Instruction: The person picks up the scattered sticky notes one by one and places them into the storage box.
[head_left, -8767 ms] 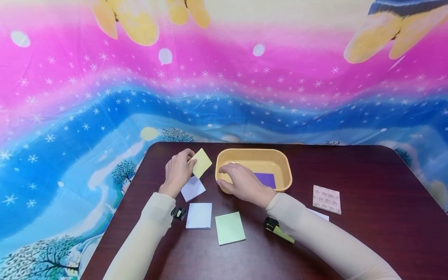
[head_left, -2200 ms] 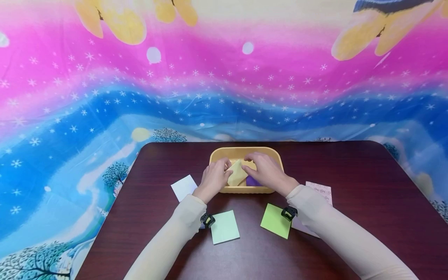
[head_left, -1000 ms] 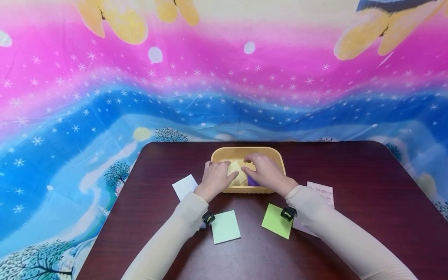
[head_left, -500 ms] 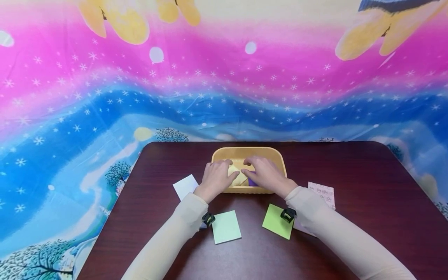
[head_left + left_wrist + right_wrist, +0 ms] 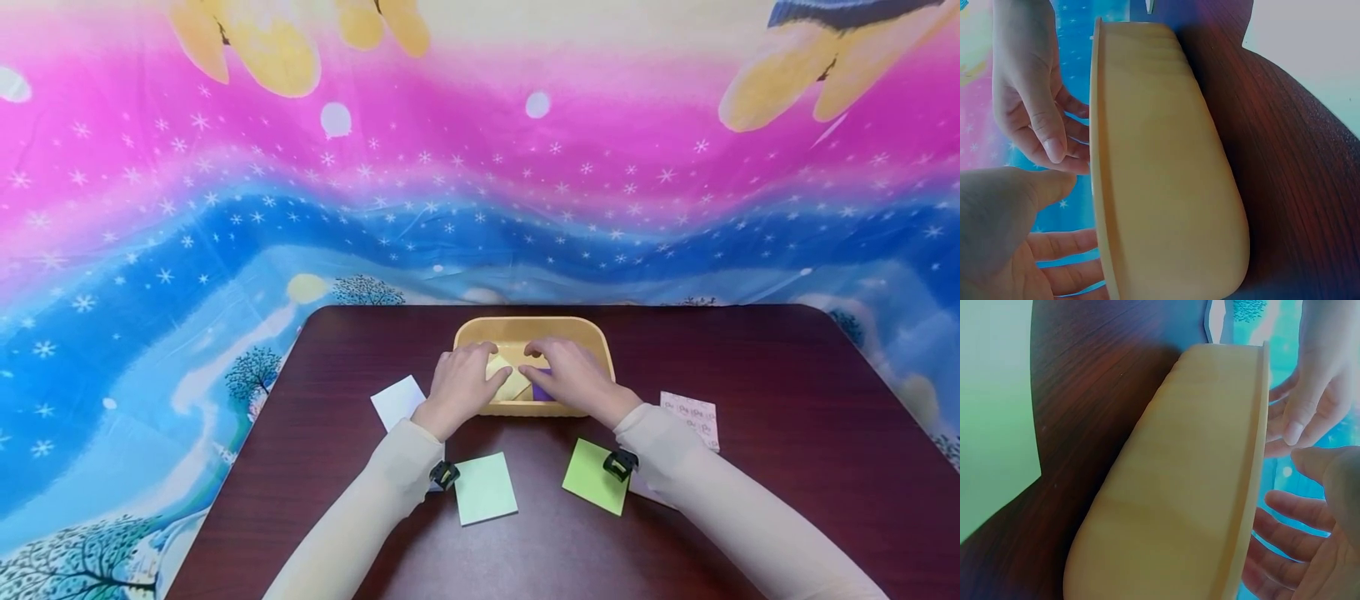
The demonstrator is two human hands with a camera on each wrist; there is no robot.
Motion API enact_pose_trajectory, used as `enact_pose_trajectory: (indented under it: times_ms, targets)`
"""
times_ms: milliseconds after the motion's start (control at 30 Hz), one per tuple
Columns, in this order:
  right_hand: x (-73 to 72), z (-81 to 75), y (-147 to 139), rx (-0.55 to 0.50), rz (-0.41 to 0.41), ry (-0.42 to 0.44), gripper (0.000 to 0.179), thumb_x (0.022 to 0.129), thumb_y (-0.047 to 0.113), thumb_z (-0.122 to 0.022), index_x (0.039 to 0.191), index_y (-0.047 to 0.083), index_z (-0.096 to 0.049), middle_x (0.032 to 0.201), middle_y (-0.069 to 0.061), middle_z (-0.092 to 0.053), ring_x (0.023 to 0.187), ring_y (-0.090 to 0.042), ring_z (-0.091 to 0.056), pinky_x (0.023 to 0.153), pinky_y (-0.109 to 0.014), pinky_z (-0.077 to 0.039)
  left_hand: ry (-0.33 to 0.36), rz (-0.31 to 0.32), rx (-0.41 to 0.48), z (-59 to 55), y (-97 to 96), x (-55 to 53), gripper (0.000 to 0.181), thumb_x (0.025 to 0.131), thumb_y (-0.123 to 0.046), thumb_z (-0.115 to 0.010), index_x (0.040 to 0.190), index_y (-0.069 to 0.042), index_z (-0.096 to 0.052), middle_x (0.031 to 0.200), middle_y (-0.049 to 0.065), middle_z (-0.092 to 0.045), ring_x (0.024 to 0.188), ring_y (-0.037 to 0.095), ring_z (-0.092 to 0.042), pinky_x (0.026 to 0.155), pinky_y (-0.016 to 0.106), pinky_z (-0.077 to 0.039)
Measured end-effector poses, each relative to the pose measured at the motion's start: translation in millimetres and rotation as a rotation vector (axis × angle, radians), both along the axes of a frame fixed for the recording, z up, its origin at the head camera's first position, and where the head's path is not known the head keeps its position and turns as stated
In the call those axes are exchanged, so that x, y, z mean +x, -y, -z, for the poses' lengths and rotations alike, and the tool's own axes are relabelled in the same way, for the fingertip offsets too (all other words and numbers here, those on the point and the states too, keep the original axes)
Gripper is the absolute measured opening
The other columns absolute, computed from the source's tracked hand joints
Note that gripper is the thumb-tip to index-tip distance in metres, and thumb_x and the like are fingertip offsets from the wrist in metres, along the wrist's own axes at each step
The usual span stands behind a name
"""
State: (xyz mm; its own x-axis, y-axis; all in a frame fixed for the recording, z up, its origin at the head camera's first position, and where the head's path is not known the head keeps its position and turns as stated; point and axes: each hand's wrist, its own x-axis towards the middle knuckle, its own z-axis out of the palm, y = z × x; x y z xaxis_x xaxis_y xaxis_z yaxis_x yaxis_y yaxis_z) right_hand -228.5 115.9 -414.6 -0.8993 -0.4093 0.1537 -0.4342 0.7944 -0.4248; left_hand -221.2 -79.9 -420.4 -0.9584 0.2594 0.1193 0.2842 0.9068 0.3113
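Observation:
A yellow plastic box (image 5: pixel 532 409) stands at the far middle of the table. My left hand (image 5: pixel 457 383) hangs over its left part, fingers loosely bent. Below those fingers a pale yellow sticky-note pad (image 5: pixel 514 386) lies inside the box. Beside it is a purple pad (image 5: pixel 541 388), partly covered by my right hand (image 5: pixel 576 377). My right hand hovers over the box's right part with thumb and fingers apart. Both wrist views show the outer box wall (image 5: pixel 1160 156) and nothing between the fingers of either hand.
On the dark wooden table (image 5: pixel 517 558) lie a mint-green pad (image 5: pixel 486 489), a lime-green pad (image 5: pixel 592 475), a white pad (image 5: pixel 397 402) and a pink patterned pad (image 5: pixel 690 419). My left wrist and right forearm partly hide other pads. A printed cloth (image 5: pixel 480 208) hangs behind.
Earlier my left hand held the yellow pad left of the box, then over it. The pad now lies inside, released. In the last half second both hands stay almost still.

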Motion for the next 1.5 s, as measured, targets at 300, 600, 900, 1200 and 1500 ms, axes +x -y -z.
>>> enact_pose_trajectory:
  times_ms: [300,600,900,1200,1500]
  targets:
    - [2.8,-0.4,0.6,-0.010,-0.001,-0.009,0.036,0.096,0.032,-0.069,0.119,0.004,-0.071,0.116,-0.013,-0.074,0.106,-0.031,-0.071,0.090,-0.047,-0.057,-0.022,0.007,0.041,-5.0,1.3,5.7,0.046,0.097,-0.045,-0.064,0.129,-0.012,-0.066,0.126,0.007,-0.072,0.114,0.029,-0.067,0.094,0.046,-0.049]
    - [6.2,-2.9,0.5,-0.012,-0.001,-0.029,0.036,0.096,0.032,-0.069,0.118,0.004,-0.071,0.115,-0.012,-0.074,0.106,-0.030,-0.071,0.089,-0.046,-0.057,-0.039,0.017,0.048,-6.4,2.2,9.6,0.046,0.097,-0.045,-0.063,0.129,-0.012,-0.066,0.126,0.006,-0.072,0.114,0.028,-0.067,0.093,0.046,-0.050]
    - [9.0,-2.9,-1.4,-0.031,-0.024,-0.075,0.033,0.095,0.029,-0.071,0.115,0.003,-0.072,0.112,-0.014,-0.074,0.104,-0.032,-0.071,0.087,-0.047,-0.057,-0.064,0.025,0.052,-4.8,3.7,13.3,0.045,0.097,-0.045,-0.064,0.128,-0.012,-0.067,0.125,0.007,-0.073,0.115,0.028,-0.068,0.092,0.047,-0.050]
    - [11.1,-3.2,-4.1,-0.037,-0.022,-0.092,0.032,0.094,0.027,-0.072,0.114,0.002,-0.072,0.112,-0.014,-0.074,0.105,-0.032,-0.070,0.088,-0.047,-0.057,-0.077,0.041,0.050,-5.8,4.4,18.2,0.046,0.097,-0.046,-0.064,0.128,-0.012,-0.067,0.126,0.007,-0.072,0.116,0.028,-0.068,0.093,0.047,-0.051]
    - [14.5,-4.9,-7.7,-0.042,-0.021,-0.085,0.033,0.094,0.027,-0.072,0.115,0.002,-0.071,0.112,-0.014,-0.074,0.107,-0.032,-0.070,0.091,-0.048,-0.056,-0.076,0.052,0.054,-6.3,3.2,21.3,0.047,0.097,-0.045,-0.064,0.128,-0.010,-0.067,0.127,0.007,-0.072,0.118,0.027,-0.067,0.094,0.046,-0.051]
